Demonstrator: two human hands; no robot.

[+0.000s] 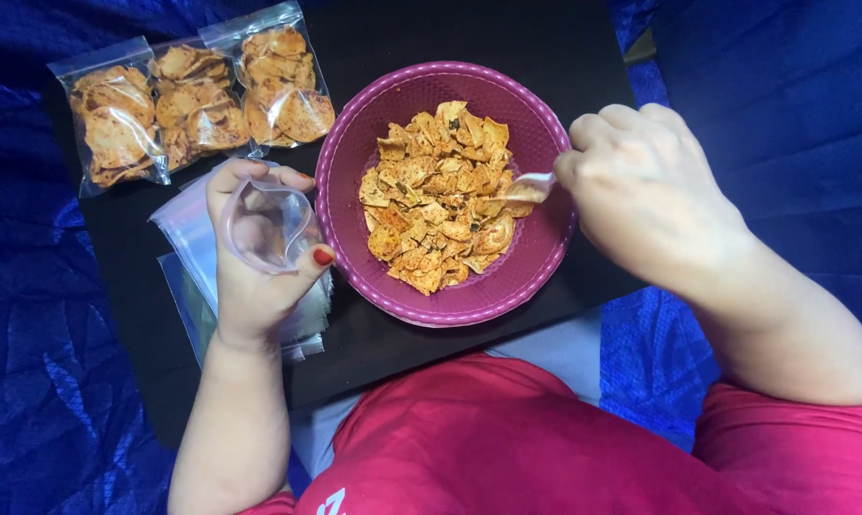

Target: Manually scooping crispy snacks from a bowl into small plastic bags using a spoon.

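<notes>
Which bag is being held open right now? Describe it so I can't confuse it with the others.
Start at the purple bowl of chips on the black board. Just left of it, the left hand holds a small clear bag, mouth open. Unlike the three filled bags above and the flat stack beneath, it is empty and rounded open.

1. We see three sealed clear bags of chips (pixel 194 103) lying side by side at the far left of the black board (pixel 374 343).
2. A stack of empty clear bags (pixel 188 238) lies flat nearer us.
3. Blue cloth (pixel 40 381) surrounds the board.
</notes>
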